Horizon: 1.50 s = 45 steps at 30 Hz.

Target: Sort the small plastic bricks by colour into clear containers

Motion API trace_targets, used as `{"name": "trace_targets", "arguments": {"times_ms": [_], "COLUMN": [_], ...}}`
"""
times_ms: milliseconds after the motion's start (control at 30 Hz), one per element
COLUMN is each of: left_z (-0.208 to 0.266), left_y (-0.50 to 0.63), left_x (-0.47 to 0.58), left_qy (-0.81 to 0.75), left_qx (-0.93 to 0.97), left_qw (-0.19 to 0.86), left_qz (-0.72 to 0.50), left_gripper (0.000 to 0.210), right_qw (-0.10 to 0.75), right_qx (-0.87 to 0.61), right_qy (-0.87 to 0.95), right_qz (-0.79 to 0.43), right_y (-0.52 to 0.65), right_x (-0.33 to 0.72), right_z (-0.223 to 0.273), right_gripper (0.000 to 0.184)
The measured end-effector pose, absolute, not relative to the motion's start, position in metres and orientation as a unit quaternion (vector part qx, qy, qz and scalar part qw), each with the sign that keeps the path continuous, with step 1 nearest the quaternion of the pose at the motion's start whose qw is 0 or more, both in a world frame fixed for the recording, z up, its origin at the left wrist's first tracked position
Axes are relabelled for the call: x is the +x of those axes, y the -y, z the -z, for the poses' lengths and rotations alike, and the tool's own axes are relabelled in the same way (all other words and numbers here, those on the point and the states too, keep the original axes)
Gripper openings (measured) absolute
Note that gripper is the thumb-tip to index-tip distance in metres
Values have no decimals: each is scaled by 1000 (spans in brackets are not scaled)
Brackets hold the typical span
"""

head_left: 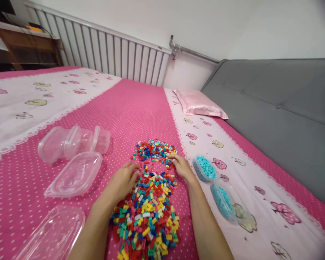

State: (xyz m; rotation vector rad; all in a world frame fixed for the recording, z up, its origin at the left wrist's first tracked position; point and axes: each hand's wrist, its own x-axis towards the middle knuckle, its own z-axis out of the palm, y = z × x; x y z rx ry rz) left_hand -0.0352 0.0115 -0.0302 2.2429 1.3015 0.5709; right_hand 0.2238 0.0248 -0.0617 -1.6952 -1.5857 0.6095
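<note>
Small building bricks in many colours lie in two heaps on the pink bedspread: a larger near heap (148, 213) and a smaller far heap (154, 147). My left hand (126, 178) is at the left side, by the narrow gap between the heaps, its fingers loosely bent and apart from the thumb. Over on the right, my right hand (181, 166) reaches to the edge of the far heap with fingers stretched out. Neither hand shows a brick in its grasp. Two clear tubs of turquoise bricks, one farther (206, 168) and one nearer (222, 202), stand right of my right arm.
Clear plastic containers (76, 141) lie on their sides at the left, nested in a row. Nearer are a clear lid (76, 175) and another clear plastic piece (54, 234). A pink pillow (200, 103) rests by the grey headboard (276, 97). A white radiator (111, 50) lines the wall.
</note>
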Motion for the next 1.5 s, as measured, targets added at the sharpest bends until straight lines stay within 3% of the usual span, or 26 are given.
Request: {"name": "trace_targets", "arguments": {"times_ms": [367, 633, 933, 1300, 1500], "left_z": [28, 28, 32, 53, 56], "left_y": [-11, -11, -8, -26, -32], "left_x": [-34, -33, -30, -25, -24], "left_qy": [-475, -474, -478, -525, -493], "left_qx": [827, 821, 809, 784, 811], "left_qw": [230, 246, 241, 220, 215], "left_qz": [-193, -203, -244, -250, -229], "left_gripper": [34, 33, 37, 58, 53], "right_qw": [353, 394, 403, 403, 410], "right_qx": [-647, -611, -564, -535, -495], "right_qy": [605, 572, 623, 641, 650], "right_qz": [-300, -380, -363, -375, -405], "right_y": [-24, -20, -22, -19, -19], "right_x": [217, 211, 191, 180, 178], "right_z": [63, 57, 62, 64, 62], "right_gripper": [28, 27, 31, 32, 33]}}
